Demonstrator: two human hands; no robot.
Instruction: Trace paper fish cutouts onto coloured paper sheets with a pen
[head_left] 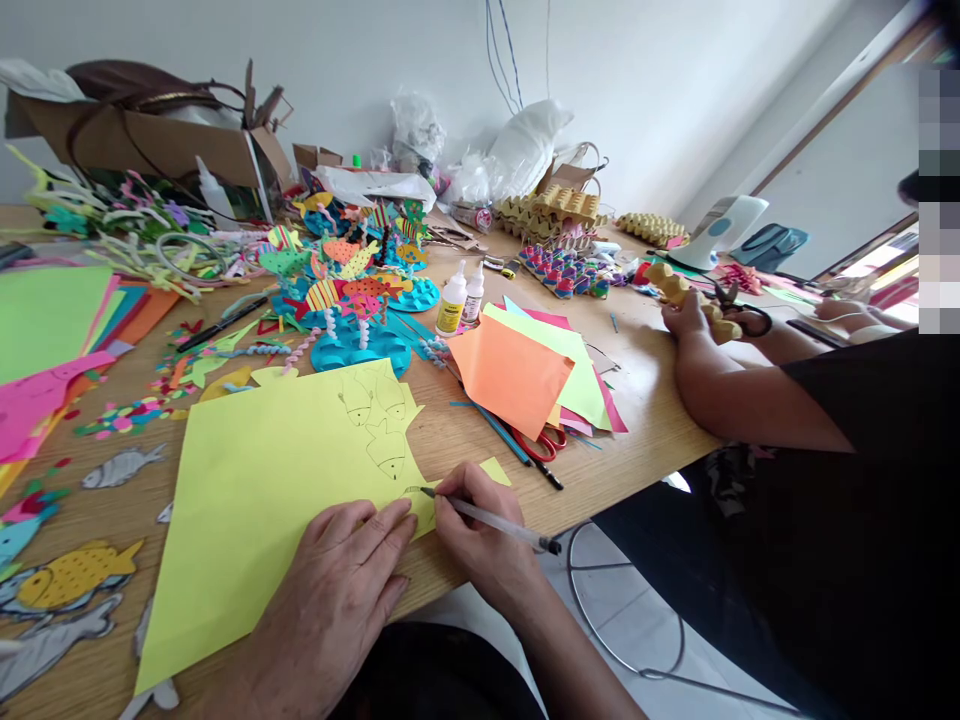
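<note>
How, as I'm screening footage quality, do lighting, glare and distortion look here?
Head view: the tabletop has a pale sheen towards the right; head view: the co-worker's dark sleeve loses detail; head view: the wall slants at right, as through a wide lens; head view: the pen and right hand look fairly sharp, while blocky pixels hide part of the right edge.

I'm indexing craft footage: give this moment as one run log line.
left hand: on yellow paper | right hand: holds transparent pen, tip at paper | fish outlines: on paper
</note>
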